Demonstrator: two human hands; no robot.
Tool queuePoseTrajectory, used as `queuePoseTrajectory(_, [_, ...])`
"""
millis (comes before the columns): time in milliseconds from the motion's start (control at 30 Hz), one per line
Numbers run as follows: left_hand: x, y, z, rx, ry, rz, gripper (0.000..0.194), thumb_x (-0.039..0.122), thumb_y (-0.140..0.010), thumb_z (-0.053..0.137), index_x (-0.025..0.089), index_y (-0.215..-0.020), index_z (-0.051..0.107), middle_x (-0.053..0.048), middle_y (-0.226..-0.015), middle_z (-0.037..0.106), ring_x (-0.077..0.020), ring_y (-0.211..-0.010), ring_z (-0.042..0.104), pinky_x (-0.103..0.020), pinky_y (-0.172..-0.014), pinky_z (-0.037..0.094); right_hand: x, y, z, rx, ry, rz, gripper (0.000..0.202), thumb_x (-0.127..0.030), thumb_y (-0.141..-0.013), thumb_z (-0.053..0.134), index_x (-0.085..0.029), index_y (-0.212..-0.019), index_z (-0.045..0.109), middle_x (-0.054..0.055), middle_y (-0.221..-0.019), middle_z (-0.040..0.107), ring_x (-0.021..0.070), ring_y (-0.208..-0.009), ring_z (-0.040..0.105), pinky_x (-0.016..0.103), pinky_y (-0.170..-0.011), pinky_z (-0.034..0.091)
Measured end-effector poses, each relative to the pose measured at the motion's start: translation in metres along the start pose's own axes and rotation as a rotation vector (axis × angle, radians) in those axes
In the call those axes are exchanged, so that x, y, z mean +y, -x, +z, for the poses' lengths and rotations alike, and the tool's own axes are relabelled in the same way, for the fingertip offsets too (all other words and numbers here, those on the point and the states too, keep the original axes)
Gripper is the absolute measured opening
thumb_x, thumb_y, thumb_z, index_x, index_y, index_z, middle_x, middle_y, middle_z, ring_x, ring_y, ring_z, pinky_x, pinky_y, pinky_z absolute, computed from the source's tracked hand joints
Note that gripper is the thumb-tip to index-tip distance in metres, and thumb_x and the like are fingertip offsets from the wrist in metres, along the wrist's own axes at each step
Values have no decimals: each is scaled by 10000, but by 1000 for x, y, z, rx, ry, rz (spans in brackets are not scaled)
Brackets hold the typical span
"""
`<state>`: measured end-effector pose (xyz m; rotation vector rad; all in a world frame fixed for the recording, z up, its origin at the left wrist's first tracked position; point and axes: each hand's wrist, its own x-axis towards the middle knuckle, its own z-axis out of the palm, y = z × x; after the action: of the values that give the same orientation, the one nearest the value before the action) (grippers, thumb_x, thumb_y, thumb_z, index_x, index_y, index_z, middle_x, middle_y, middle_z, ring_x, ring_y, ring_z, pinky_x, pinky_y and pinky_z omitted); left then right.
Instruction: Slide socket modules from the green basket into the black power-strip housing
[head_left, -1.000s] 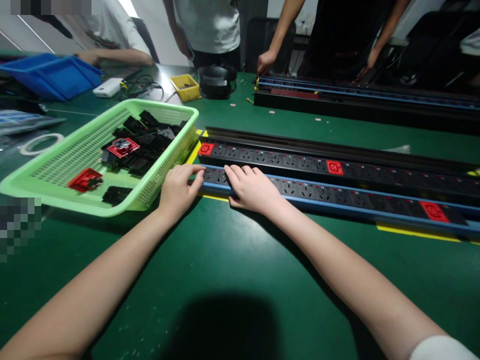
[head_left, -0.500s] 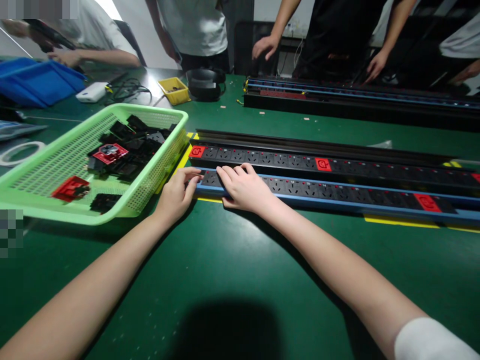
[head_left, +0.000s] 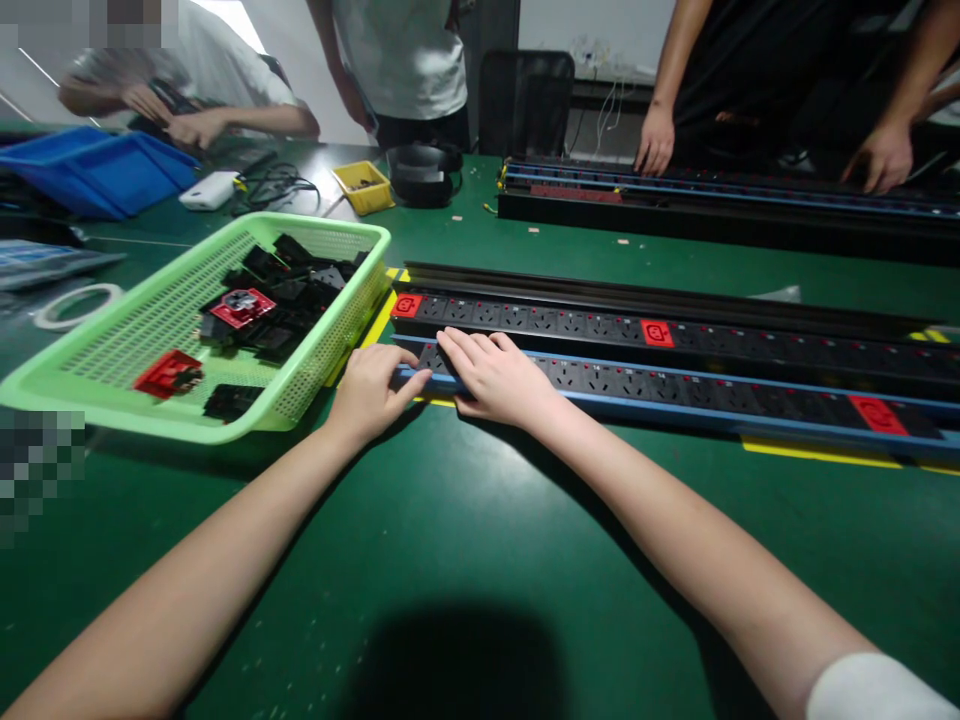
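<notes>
At the centre of the frame we rest our right hand [head_left: 499, 378] flat, fingers spread, on the left end of the blue-edged socket strip [head_left: 675, 392], which runs off toward the right edge. Our left hand [head_left: 371, 390], loosely curled and holding nothing, touches the strip's end with its thumb, just beside the green basket [head_left: 97, 350] of black and red socket modules [head_left: 262, 300] at left.

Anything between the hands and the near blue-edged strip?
Nothing visible. The left hand touches the strip's left end, and the right hand lies flat on its sockets beside it. The green basket sits clear to the left.
</notes>
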<state>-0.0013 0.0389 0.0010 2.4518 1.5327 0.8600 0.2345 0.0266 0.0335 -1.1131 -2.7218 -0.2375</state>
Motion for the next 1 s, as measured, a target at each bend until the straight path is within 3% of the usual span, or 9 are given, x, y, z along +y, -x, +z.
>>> queuePoseTrajectory(167, [-2,1,2,-63,-44,94,387,569,-950,544,211,-1064,639,-123,-1062,725,-319,-1050,642,-461,-950,452,0,0,0,12,3,-8,725,-343,-947,556,-7,-1556,350,219,-1615,436,346,-1337,518,468,-1074,431])
queuePoseTrajectory(400, [9,0,2,-120,-181,252,365,410,-1037,401,218,-1219,652,-129,-1202,728,-310,-1121,646,-483,-984,415,1,1,2,30,-10,-23,712,-366,-958,572,-40,-1556,366,204,-1614,445,333,-1328,517,462,-1067,433])
queuePoseTrajectory(533, [25,-7,-23,-131,-367,314,318,431,-1000,481,225,-988,721,-119,-952,746,-310,-966,656,-468,-901,430,2,1,1,17,7,-41,694,-365,-980,552,-64,-1576,359,177,-1630,433,332,-1293,525,460,-1043,434])
queuePoseTrajectory(633, [34,-12,-52,-62,-471,307,316,409,-984,490,233,-828,702,-88,-785,710,-284,-854,638,-458,-877,422,4,1,0,-10,1,-76,633,-403,-1025,502,-207,-1608,353,96,-1677,380,341,-1264,532,489,-1013,429])
queuePoseTrajectory(733, [36,-15,-80,46,-587,223,320,396,-992,470,219,-864,704,-94,-824,728,-278,-887,628,-462,-921,396,7,-1,1,-40,-28,-103,540,-444,-1059,443,-316,-1583,404,32,-1681,381,361,-1265,525,506,-995,413])
queuePoseTrajectory(800, [33,-17,-96,80,-655,99,375,418,-1015,420,201,-894,702,-110,-844,731,-284,-918,624,-460,-935,383,7,-2,1,-43,-47,-110,503,-441,-1063,439,-300,-1545,459,40,-1647,440,369,-1259,522,502,-987,405])
queuePoseTrajectory(900, [20,-22,-115,20,-692,-160,458,497,-1011,378,195,-965,721,-126,-819,702,-309,-901,616,-463,-915,394,6,-3,1,-23,-36,-115,450,-390,-1041,496,-242,-1465,529,76,-1570,529,364,-1234,530,478,-957,404])
queuePoseTrajectory(1000, [-10,-26,-131,-107,-667,-398,512,592,-952,425,206,-1071,740,-126,-793,686,-330,-829,603,-492,-902,410,3,-3,1,0,1,-110,375,-347,-1004,559,-201,-1349,585,99,-1487,588,360,-1205,543,455,-925,403])
